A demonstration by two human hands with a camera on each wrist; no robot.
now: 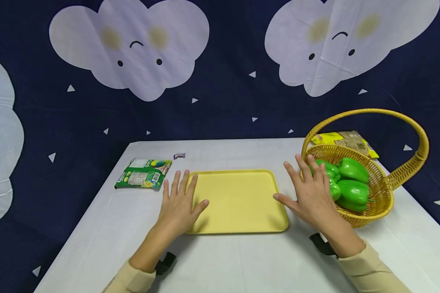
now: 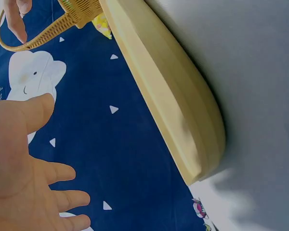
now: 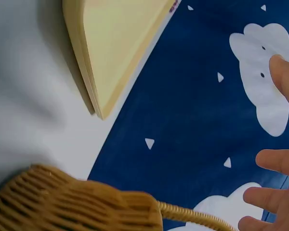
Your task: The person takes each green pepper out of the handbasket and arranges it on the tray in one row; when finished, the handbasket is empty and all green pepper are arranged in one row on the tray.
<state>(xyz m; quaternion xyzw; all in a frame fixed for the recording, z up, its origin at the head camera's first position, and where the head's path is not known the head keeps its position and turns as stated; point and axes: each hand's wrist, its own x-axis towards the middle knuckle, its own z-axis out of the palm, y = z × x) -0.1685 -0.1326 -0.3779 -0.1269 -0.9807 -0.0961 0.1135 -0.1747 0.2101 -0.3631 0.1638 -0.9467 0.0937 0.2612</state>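
My left hand [image 1: 178,207], fingers spread, hovers over the left side of a yellow tray [image 1: 238,199] in the head view and holds nothing. The right hand [image 1: 311,195] is likewise spread and bare, between the tray's right edge and a wicker basket [image 1: 383,203]. Several green bell peppers [image 1: 353,170] lie in that basket, some partly hidden behind the right fingers. In the left wrist view, the left palm [image 2: 14,178] is apart from the tray [image 2: 168,86]. Fingers [image 3: 274,161] of the right hand show at the edge of the right wrist view, with the basket [image 3: 86,207] below.
A green snack packet [image 1: 144,174] lies left of the tray, and a small purple wrapped candy [image 1: 179,156] sits behind it. Behind the basket is a yellow packet [image 1: 346,140]. The basket's tall handle [image 1: 374,110] arches upward. A dark cloud-patterned cloth [image 1: 223,81] hangs behind the white table [image 1: 220,260].
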